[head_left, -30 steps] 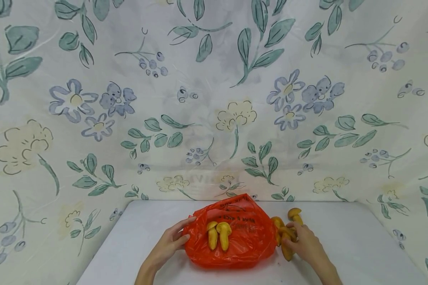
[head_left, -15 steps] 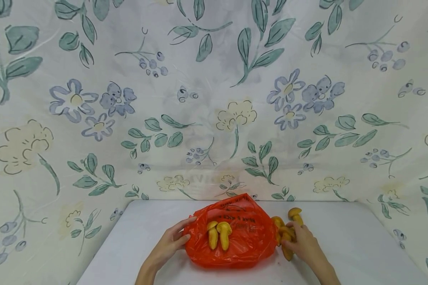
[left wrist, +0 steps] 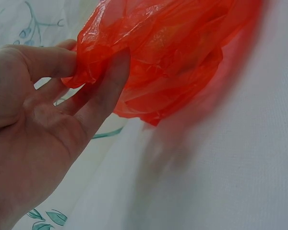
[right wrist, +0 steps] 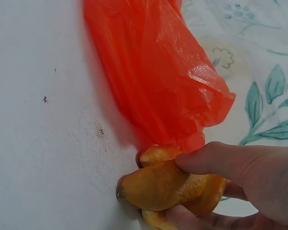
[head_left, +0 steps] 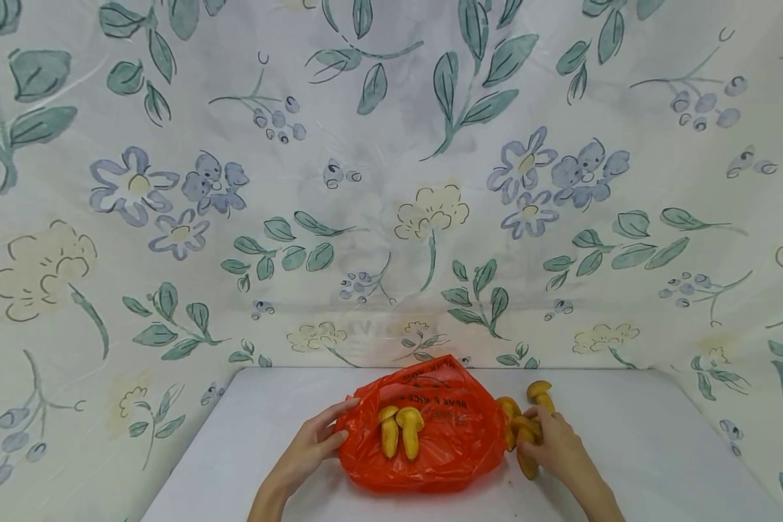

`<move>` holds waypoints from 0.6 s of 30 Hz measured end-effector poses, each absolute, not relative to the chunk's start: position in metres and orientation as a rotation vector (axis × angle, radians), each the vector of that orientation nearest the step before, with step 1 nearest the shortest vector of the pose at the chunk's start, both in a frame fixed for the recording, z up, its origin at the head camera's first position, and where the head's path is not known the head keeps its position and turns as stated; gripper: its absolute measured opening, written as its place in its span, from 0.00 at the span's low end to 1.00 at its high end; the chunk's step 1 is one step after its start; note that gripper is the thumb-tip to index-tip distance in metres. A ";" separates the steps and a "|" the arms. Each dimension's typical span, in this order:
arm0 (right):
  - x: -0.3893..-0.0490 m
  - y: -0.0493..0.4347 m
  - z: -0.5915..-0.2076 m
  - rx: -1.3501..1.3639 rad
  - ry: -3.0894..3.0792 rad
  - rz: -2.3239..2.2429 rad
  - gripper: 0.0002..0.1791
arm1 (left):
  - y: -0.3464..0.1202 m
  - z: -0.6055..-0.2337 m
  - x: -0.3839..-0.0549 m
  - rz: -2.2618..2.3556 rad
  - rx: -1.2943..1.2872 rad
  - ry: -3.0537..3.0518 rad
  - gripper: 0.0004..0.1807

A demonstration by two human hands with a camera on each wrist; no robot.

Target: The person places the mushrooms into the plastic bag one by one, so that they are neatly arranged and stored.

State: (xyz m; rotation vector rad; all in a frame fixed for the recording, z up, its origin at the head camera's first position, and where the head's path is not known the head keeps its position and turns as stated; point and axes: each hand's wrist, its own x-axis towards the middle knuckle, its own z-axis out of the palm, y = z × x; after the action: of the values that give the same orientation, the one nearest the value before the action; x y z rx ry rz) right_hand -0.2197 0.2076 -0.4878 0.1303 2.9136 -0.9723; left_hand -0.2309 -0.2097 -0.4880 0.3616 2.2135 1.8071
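Observation:
An orange plastic bag [head_left: 431, 435] lies on the white table [head_left: 659, 449], with two yellow mushrooms [head_left: 399, 429] resting on top of it. My left hand [head_left: 313, 444] pinches the bag's left edge [left wrist: 93, 64] between thumb and fingers. To the right of the bag sit several more yellow mushrooms [head_left: 525, 417]. My right hand [head_left: 551, 442] grips one of these mushrooms [right wrist: 168, 184], thumb on top and fingers underneath, right beside the bag [right wrist: 158, 76].
A floral cloth [head_left: 391, 181] hangs as a backdrop behind and around the table. The table's left part [head_left: 235, 449] and right part are bare white cloth with a few small dark specks [right wrist: 45, 99].

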 end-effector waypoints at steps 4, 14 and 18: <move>-0.220 0.209 -0.488 0.135 2.917 -0.974 0.27 | -0.210 -0.488 -0.231 1.805 0.370 2.217 0.30; -0.216 0.213 -0.485 0.101 2.954 -0.978 0.26 | -0.210 -0.488 -0.231 1.813 0.369 2.213 0.30; -0.215 0.214 -0.483 0.101 2.958 -0.994 0.25 | -0.210 -0.488 -0.231 1.816 0.362 2.214 0.30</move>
State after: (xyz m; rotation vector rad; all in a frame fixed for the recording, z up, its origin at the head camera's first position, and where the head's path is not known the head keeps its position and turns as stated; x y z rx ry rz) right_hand -0.2154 0.2138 -0.4830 0.1006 2.9580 -0.9937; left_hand -0.2308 -0.2099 -0.4878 0.3622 2.2142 1.8163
